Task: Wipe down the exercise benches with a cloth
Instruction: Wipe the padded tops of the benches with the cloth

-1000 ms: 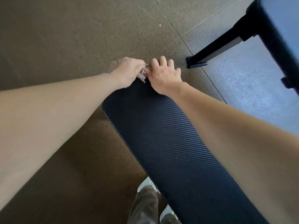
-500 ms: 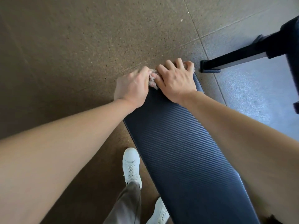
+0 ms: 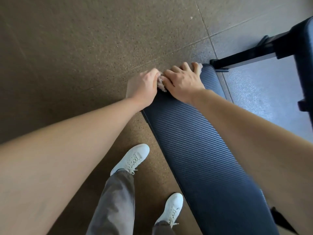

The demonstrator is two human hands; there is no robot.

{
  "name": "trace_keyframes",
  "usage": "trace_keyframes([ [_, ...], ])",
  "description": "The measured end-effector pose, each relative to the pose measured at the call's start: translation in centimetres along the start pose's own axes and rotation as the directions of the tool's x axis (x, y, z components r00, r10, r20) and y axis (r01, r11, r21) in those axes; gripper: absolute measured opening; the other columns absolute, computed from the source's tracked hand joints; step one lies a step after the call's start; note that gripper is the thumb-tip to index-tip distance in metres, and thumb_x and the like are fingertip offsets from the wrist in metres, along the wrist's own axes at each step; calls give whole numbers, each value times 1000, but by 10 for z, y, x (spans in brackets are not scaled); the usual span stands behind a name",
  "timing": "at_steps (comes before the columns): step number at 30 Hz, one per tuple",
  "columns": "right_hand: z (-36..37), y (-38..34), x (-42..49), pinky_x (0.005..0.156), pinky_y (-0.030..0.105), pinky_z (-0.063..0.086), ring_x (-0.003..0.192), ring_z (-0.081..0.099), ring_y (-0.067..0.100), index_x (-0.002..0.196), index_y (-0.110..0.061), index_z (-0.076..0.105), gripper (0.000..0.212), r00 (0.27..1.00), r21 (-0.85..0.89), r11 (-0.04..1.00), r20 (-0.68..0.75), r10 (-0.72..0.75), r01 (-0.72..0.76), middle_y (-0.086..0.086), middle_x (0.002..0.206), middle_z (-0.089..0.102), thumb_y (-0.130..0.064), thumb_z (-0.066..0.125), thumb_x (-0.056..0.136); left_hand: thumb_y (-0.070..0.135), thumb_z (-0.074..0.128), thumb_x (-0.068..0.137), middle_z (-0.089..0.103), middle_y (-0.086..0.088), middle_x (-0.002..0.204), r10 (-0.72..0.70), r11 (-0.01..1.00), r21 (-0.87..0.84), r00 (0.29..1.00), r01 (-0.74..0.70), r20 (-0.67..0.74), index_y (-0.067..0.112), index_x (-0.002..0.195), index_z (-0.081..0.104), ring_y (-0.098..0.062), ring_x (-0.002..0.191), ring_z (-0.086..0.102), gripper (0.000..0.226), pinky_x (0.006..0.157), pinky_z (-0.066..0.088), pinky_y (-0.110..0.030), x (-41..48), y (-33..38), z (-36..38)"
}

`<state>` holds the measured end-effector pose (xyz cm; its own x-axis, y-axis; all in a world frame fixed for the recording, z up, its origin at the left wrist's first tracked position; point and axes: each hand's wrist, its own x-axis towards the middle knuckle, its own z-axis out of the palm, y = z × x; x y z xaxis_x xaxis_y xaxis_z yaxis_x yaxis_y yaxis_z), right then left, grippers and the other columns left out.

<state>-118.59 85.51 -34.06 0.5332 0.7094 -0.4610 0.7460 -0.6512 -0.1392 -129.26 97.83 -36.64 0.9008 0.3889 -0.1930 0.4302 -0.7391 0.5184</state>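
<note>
A long dark blue padded bench point(image 3: 199, 158) with a ribbed surface runs from the lower right up to the middle of the view. At its far end lies a fluffy pinkish cloth point(image 3: 161, 83), mostly hidden under my hands. My left hand point(image 3: 144, 85) grips the cloth's left part at the bench's far left corner. My right hand point(image 3: 183, 81) presses flat on the cloth, fingers spread toward the far edge, where a tuft of cloth shows past the little finger.
A second dark bench point(image 3: 304, 53) with a black metal foot bar point(image 3: 243, 58) stands at the upper right. The speckled rubber floor point(image 3: 76, 48) spreads to the left. My feet in white shoes point(image 3: 131, 159) stand left of the bench.
Both hands with the cloth have stayed together at the bench's far end. The view has dropped back toward me, showing both shoes and more of the bench.
</note>
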Motion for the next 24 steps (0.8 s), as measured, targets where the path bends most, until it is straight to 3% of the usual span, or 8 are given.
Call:
trace_keyframes([
  [6,14,-75,-14,115,64,12,125,43,37,122,-29,62,48,994,-36,995,54,-94,96,3,124,58,-63,38,98,24,41,108,72,-10,101,18,999,-48,996,-14,87,9,105,64,-38,91,66,28,66,49,-44,-69,-65,-28],
  [11,38,-110,-42,120,69,6,144,29,37,127,-26,62,38,972,-218,947,33,-233,234,4,142,47,-32,62,89,31,47,107,75,-9,96,-123,980,-117,949,162,290,14,112,69,-33,89,70,28,69,50,-39,-121,-73,-22],
  [14,51,-110,-63,125,62,-1,157,2,35,138,-21,58,50,957,-299,910,44,-286,286,3,163,29,-25,58,88,30,51,105,75,-4,99,-130,955,-191,900,227,417,23,115,72,-28,92,69,24,73,50,-36,-134,-66,-21],
  [17,61,-105,-92,125,56,-7,158,-6,32,148,-18,51,58,957,-326,902,23,-291,282,1,171,14,-22,40,91,23,53,103,74,-5,110,-227,898,-225,836,378,500,22,122,71,-26,102,67,27,91,55,-44,-146,-57,-19],
  [19,67,-104,-111,124,54,-10,159,-8,31,152,-15,46,62,964,-310,914,33,-265,262,0,172,8,-22,30,93,16,52,103,71,-4,123,-358,780,-332,815,530,456,19,131,67,-21,114,65,32,102,51,-41,-152,-50,-19],
  [21,71,-105,-129,123,54,-14,158,-11,31,152,-15,47,59,970,-306,921,65,-233,242,1,173,5,-21,29,95,16,53,103,71,-1,124,-497,471,-559,729,682,471,21,128,68,-17,112,67,29,104,51,-37,-156,-38,-23],
  [23,78,-106,-145,121,54,-17,157,-14,32,149,-17,50,56,976,-304,928,80,-200,215,2,173,2,-19,36,95,23,54,105,73,-3,120,-475,110,-667,628,737,616,23,120,68,-18,107,72,20,99,55,-37,-154,-23,-26],
  [24,82,-107,-154,121,54,-17,157,-15,33,150,-18,50,56,981,-281,940,77,-179,194,3,173,1,-18,41,94,28,53,106,74,-4,119,-419,19,-665,609,747,673,22,119,68,-19,107,72,20,98,56,-36,-153,-15,-25],
])
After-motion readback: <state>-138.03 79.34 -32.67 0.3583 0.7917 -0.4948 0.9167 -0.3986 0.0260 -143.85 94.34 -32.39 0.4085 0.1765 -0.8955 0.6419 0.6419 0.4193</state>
